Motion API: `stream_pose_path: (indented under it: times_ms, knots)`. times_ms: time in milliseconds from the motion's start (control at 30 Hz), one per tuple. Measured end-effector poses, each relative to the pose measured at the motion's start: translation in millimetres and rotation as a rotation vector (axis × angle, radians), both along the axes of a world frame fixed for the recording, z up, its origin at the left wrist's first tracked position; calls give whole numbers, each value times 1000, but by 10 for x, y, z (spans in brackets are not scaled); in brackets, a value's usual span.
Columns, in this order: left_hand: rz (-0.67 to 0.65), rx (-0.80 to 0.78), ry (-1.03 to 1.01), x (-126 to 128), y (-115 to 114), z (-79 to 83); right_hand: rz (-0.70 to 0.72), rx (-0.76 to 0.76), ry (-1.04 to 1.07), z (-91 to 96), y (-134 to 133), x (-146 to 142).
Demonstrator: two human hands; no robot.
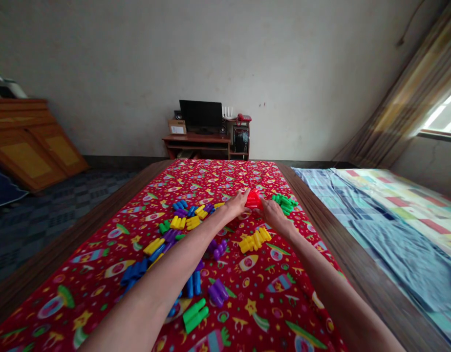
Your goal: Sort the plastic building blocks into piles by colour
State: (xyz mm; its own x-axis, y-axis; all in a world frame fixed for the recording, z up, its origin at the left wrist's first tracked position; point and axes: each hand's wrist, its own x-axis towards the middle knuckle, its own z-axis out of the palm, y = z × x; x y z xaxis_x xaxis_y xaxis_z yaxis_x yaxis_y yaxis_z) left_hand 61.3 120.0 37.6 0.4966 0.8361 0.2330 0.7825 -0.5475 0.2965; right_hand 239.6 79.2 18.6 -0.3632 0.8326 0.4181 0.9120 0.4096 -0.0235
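Both my hands are stretched out over the red printed cloth (243, 313). Between them sits a cluster of red plastic toy blocks (253, 198). My left hand (240, 200) grips its left side with the fingers closed, and my right hand (272, 211) grips the right side. Fingertips partly hide the blocks. Just right of my right hand lies a group of green blocks (286, 204). Nearer to me is a joined row of yellow blocks (255, 239).
Loose blue blocks (135, 271), purple blocks (218, 293), yellow blocks (178, 222) and a green block (195, 315) lie around my left forearm. Beyond the table stands a desk with a monitor (201, 114). A bed (401, 234) is on the right, a wooden cabinet (34, 146) on the left.
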Motion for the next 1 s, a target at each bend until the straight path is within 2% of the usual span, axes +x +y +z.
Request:
stream_pose_path:
  times_ms: [67, 167, 300, 400, 567, 800, 867, 1000]
  knots:
    - [15, 27, 16, -141, -86, 58, -40, -37, 26, 104, -112, 82]
    - [20, 151, 31, -525, -236, 75, -70, -114, 28, 214, -264, 210]
    - [98, 169, 67, -1071, -401, -49, -114, -224, 52, 228, -280, 199]
    - [145, 154, 64, -1285, -537, -135, -140, -252, 84, 222, -180, 61]
    - [128, 147, 22, -1371, -800, -222, -143, -241, 125, 244, -101, -74]
    - [63, 161, 48, -1328, -1037, -276, -128, -199, 156, 228, -213, 43]
    - [65, 148, 64, -1302, -1073, -252, -75, -189, 166, 262, -298, 54]
    - [126, 91, -1, -1233, -1086, -140, 134, -213, 232, 378, -549, -101]
